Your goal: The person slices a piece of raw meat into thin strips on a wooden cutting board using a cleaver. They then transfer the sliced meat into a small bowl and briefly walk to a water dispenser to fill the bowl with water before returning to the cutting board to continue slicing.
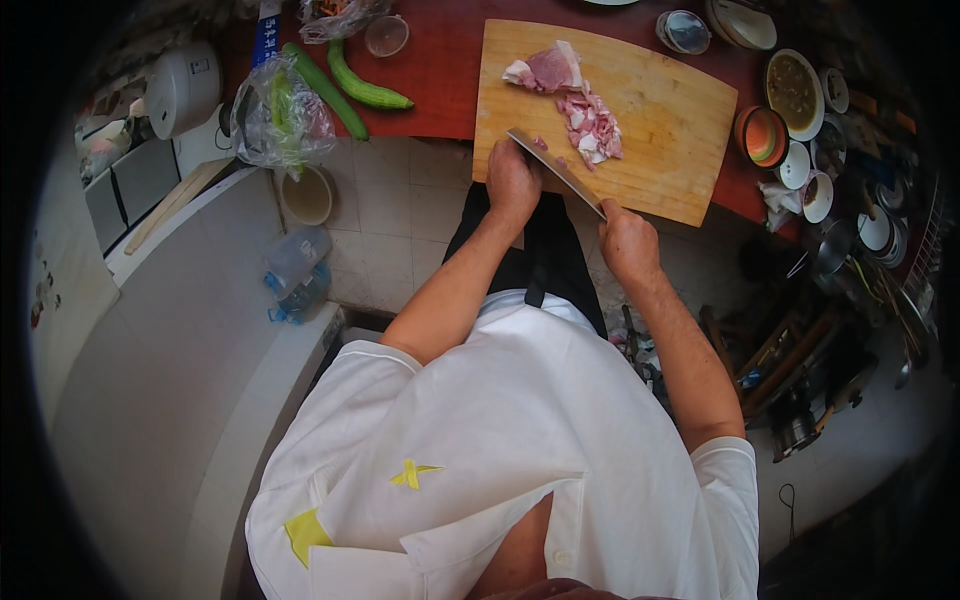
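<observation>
My right hand [628, 240] grips a kitchen knife [559, 174], with its blade slanting up and left over the near-left part of a wooden cutting board [652, 127]. My left hand [514, 180] is curled at the blade's far end, by the board's left edge. Its fingertips are hidden, so whether it pinches the blade or something else cannot be told. Small scraps of meat [540, 142] lie close to the blade. Beyond it are a heap of cut raw meat [590, 126] and a larger raw piece with white fat [551, 67].
The board overhangs the front edge of a red table [442, 67]. Left of it lie a cucumber [326, 90], a curved green gourd [364, 82] and a plastic bag of vegetables [281, 112]. To the right stand an orange-rimmed bowl [761, 136], a bowl of brown liquid [793, 90] and several white bowls.
</observation>
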{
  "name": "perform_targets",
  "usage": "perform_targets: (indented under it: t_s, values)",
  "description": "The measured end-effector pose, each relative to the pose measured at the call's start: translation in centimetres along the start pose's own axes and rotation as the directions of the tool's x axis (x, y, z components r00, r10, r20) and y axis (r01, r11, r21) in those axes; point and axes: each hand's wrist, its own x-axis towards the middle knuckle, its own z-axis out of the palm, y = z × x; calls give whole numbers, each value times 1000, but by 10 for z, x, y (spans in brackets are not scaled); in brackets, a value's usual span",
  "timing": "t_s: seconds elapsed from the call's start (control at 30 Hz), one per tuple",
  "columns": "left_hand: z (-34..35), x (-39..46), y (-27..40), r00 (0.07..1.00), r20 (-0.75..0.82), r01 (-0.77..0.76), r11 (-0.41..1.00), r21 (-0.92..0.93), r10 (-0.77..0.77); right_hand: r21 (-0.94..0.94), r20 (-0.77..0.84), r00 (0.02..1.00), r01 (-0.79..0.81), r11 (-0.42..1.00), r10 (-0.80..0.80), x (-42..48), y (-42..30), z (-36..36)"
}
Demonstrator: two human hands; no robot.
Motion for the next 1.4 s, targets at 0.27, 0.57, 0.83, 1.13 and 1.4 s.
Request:
perform_targets:
  t_s: [0.27, 0.57, 0.83, 1.13, 1.4]
  values:
    - [5, 1, 0, 998, 19, 51, 996, 79, -53, 43, 2, 999, -51, 998, 51, -2, -2, 13]
    - [6, 6, 5, 998, 0, 63, 997, 48, -63, 59, -20, 997, -78, 995, 80, -1, -4, 15]
    - [9, 8, -1, 993, 83, 82, 994, 71, -88, 52, -42, 998, -47, 998, 49, 24, -16, 24]
    - [5, 14, 7, 996, 74, 45, 993, 109, -53, 136, -99, 994, 50, 990, -37, 82, -40, 30]
    - [6, 15, 15, 968, 81, 236, 972, 16, -236, 95, -80, 997, 16, 995, -8, 96, -52, 25]
